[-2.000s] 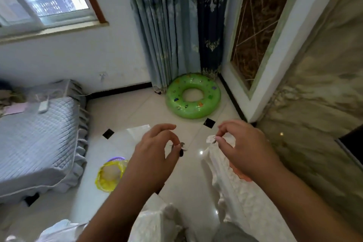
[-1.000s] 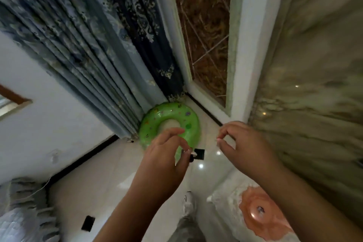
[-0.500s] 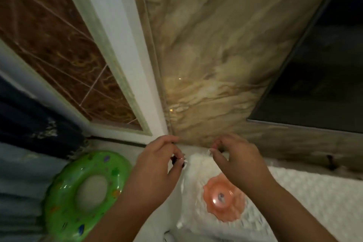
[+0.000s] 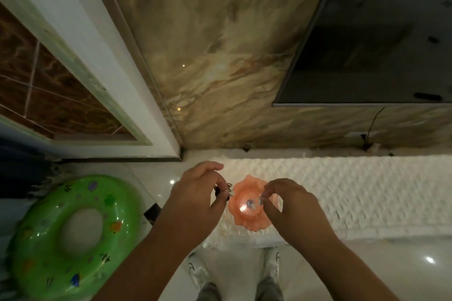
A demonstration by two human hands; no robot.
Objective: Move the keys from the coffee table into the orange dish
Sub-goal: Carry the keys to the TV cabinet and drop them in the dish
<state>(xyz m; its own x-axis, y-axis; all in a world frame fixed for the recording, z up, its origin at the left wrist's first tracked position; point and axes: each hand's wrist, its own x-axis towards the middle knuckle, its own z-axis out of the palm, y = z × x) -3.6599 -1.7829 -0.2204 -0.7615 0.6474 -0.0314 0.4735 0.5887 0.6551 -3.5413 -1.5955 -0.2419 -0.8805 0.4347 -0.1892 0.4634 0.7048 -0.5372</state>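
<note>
Our left hand [image 4: 198, 193] pinches the keys [image 4: 226, 193] tight, just beside the orange dish [image 4: 247, 215]. Our right hand [image 4: 288, 205] pinches above the dish; holding what, we cannot tell. Next we think: slide over, let go. The dish sits near the counter [image 4: 342, 190] edge.

The scalloped orange plastic dish [image 4: 247, 215] sits on the white textured cloth [image 4: 354, 193] at the left end of the low bench [image 4: 367, 153], which runs along the veined marble wall [image 4: 220, 56]. The left hand [image 4: 195, 200], pinching the small metal keys [image 4: 226, 194], is just left of the dish; the right hand [image 4: 291, 208] overlaps its right edge. The green inflatable swim ring [image 4: 73, 234] lies on the floor well to the left.
</note>
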